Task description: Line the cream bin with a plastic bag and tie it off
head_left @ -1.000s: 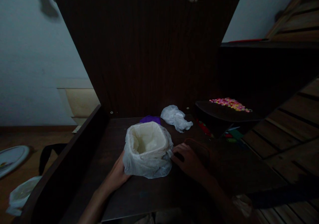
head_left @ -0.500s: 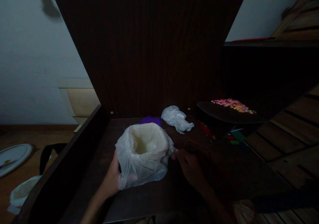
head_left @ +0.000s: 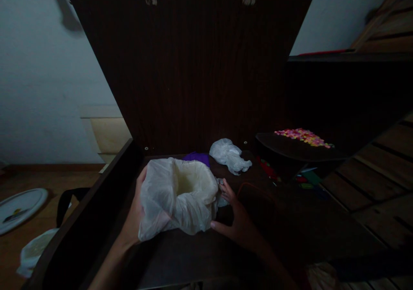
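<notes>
A small bin (head_left: 196, 178) stands on the dark wooden surface, lined with a white plastic bag (head_left: 158, 199) folded out over its rim. The bag's loose edge hangs down the outside and hides most of the bin's walls. Against the bin's left side, my left hand (head_left: 135, 217) grips it through the bag, its fingers partly covered by the plastic. My right hand (head_left: 234, 214) is at the right side with thumb and fingers spread apart. Its fingertips touch a bunched bit of the bag, and the thumb is near the bag's lower edge.
Behind the bin lie a crumpled white plastic bag (head_left: 229, 155) and a purple item (head_left: 197, 157). Small colourful pieces (head_left: 303, 137) cover part of a curved shelf (head_left: 274, 146) at right. A raised side board (head_left: 93, 208) borders the left; a white oval lid (head_left: 24, 208) lies on the floor.
My right hand has gone from pinching the bunched bag to spread fingers beside it. My left hand has moved up and left along the bin, and the bag's left flap has risen.
</notes>
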Available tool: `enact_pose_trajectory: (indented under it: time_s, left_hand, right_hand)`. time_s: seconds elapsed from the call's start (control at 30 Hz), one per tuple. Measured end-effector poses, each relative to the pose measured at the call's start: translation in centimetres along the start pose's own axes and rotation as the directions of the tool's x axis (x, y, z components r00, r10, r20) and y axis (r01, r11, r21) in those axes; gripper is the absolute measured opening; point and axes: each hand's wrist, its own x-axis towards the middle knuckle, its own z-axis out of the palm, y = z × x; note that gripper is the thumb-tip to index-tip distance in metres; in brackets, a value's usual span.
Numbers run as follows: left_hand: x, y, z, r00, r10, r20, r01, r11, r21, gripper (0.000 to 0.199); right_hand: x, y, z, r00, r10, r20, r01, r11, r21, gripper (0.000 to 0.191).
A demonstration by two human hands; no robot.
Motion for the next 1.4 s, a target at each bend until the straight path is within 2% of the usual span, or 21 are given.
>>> enact_pose_trajectory:
  time_s: [0.17, 0.23, 0.3, 0.37, 0.47, 0.5, 0.57, 0.63, 0.73, 0.8, 0.83, 0.9, 1.0, 1.1, 1.13, 1.2, 1.27, 1.3, 1.33, 1.4]
  left_hand:
    - [3.2, 2.3, 0.8, 0.999, 0.037, 0.003, -0.037, 0.999, -0.021, 0.104]
    - [4.3, 3.2, 1.3, 0.999, 0.042, 0.008, -0.042, 0.998, -0.042, 0.097]
    - [5.3, 3.9, 1.8, 0.998, 0.061, 0.004, -0.06, 0.996, -0.068, 0.094]
    - [6.3, 4.4, 2.2, 0.997, 0.077, -0.006, -0.078, 0.993, -0.089, 0.089]
    - [8.0, 4.7, 2.7, 0.996, 0.087, -0.029, -0.09, 0.986, -0.143, 0.079]
    - [8.5, 4.7, 2.8, 0.996, 0.087, -0.037, -0.092, 0.98, -0.176, 0.077]
    - [9.7, 4.8, 3.0, 0.997, 0.072, -0.039, -0.079, 0.966, -0.245, 0.074]
    - [10.6, 5.0, 3.3, 0.998, 0.053, -0.03, -0.059, 0.956, -0.286, 0.076]
    - [11.8, 5.5, 3.8, 0.994, 0.1, 0.037, -0.084, 0.95, -0.301, 0.096]
    - [12.3, 5.9, 4.2, 0.981, 0.162, 0.11, -0.121, 0.943, -0.311, 0.11]
    - [12.6, 6.1, 4.4, 0.972, 0.187, 0.144, -0.135, 0.94, -0.312, 0.111]
    - [13.1, 6.3, 4.7, 0.958, 0.224, 0.181, -0.168, 0.945, -0.28, 0.097]
    - [14.0, 6.3, 4.5, 0.963, 0.253, 0.09, -0.236, 0.958, -0.165, 0.057]
    - [15.0, 5.7, 3.6, 0.964, 0.231, -0.132, -0.246, 0.962, -0.115, 0.035]
    - [15.5, 5.5, 3.3, 0.955, 0.206, -0.214, -0.237, 0.963, -0.131, 0.031]
    - [16.4, 5.0, 3.0, 0.917, 0.144, -0.372, -0.228, 0.954, -0.192, 0.021]
    - [17.2, 4.9, 3.1, 0.881, 0.095, -0.463, -0.238, 0.935, -0.262, 0.013]
    - [17.5, 5.0, 3.4, 0.876, 0.082, -0.476, -0.244, 0.926, -0.289, 0.011]
    - [17.7, 5.1, 3.7, 0.881, 0.078, -0.467, -0.245, 0.919, -0.308, 0.011]
    - [17.6, 5.4, 4.3, 0.913, 0.097, -0.397, -0.235, 0.919, -0.315, 0.013]
  right_hand:
    - [-0.2, -0.7, 0.1, 0.994, -0.062, -0.091, 0.058, 0.997, -0.042, 0.131]
    - [-0.3, -1.2, -0.1, 0.988, -0.08, -0.134, 0.067, 0.992, -0.103, 0.129]
    - [0.0, -1.9, -0.4, 0.973, -0.111, -0.203, 0.074, 0.981, -0.18, 0.114]
    - [0.7, -3.0, -0.9, 0.944, -0.192, -0.269, 0.125, 0.961, -0.248, 0.092]
    - [2.7, -5.1, -2.0, 0.9, -0.327, -0.289, 0.246, 0.927, -0.284, 0.053]
    - [3.6, -5.8, -2.5, 0.898, -0.339, -0.281, 0.263, 0.925, -0.276, 0.039]
    - [5.5, -7.2, -3.2, 0.884, -0.359, -0.299, 0.296, 0.925, -0.238, 0.021]
    - [7.7, -8.5, -3.8, 0.874, -0.361, -0.326, 0.32, 0.932, -0.173, 0.016]
    - [11.3, -10.3, -3.7, 0.89, -0.31, -0.335, 0.333, 0.943, 0.011, 0.013]
    - [13.7, -11.6, -3.0, 0.911, -0.294, -0.288, 0.346, 0.926, 0.151, 0.011]
    - [14.8, -12.2, -2.6, 0.919, -0.304, -0.25, 0.36, 0.907, 0.22, 0.008]
    - [16.7, -13.3, -1.7, 0.926, -0.327, -0.187, 0.373, 0.864, 0.339, 0.009]
    - [18.4, -13.9, -1.3, 0.924, -0.358, -0.138, 0.382, 0.825, 0.417, 0.015]
    - [18.6, -13.2, -2.0, 0.923, -0.361, -0.134, 0.385, 0.85, 0.36, 0.032]
    - [18.4, -12.8, -2.3, 0.925, -0.364, -0.106, 0.378, 0.873, 0.307, 0.042]
    - [17.8, -11.9, -2.6, 0.929, -0.369, 0.01, 0.362, 0.917, 0.166, 0.077]
    - [17.4, -11.2, -2.2, 0.933, -0.339, 0.123, 0.336, 0.941, 0.043, 0.108]
    - [17.4, -10.9, -1.8, 0.939, -0.311, 0.145, 0.312, 0.95, 0.015, 0.112]
    - [17.6, -10.6, -1.3, 0.949, -0.281, 0.144, 0.282, 0.959, 0.015, 0.104]
    - [18.5, -10.2, -0.5, 0.97, -0.231, 0.078, 0.225, 0.972, 0.073, 0.065]
